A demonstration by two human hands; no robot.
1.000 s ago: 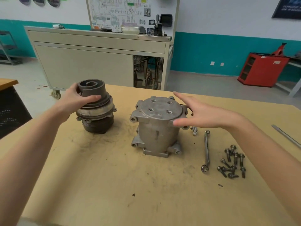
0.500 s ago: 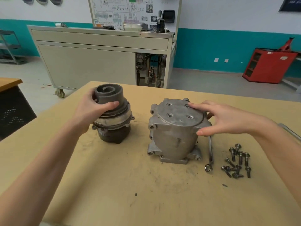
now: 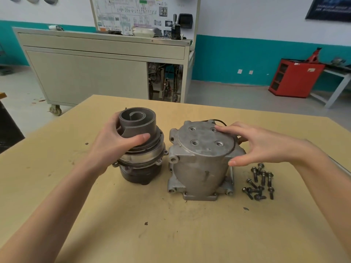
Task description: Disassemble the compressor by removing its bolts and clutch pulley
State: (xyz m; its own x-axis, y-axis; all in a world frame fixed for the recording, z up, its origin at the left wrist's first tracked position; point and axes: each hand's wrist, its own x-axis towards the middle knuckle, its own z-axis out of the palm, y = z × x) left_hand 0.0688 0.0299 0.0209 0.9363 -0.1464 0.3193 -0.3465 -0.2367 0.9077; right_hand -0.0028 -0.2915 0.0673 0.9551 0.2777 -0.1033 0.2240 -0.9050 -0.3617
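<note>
On the wooden table (image 3: 171,234) stand two parts of the compressor. At the left is the dark spiral scroll piece (image 3: 136,122), sitting on top of the clutch pulley assembly (image 3: 141,173). My left hand (image 3: 112,143) grips the scroll piece around its side. To the right stands the grey aluminium compressor housing (image 3: 199,168), flat top with bolt holes facing up. My right hand (image 3: 266,147) holds its top, with fingers over the far edge and the thumb on the near side. Several removed bolts (image 3: 260,184) lie to the right of the housing.
A sliver of a wrench (image 3: 231,173) shows behind the housing's right side. Beyond the table's far edge stand a beige wheeled cabinet (image 3: 85,76) and a red cabinet (image 3: 294,78). Dirt specks dot the tabletop.
My right hand came from hovering beside the housing down onto its top and took hold of it. My left hand kept its grip on the scroll piece. The view moved closer.
</note>
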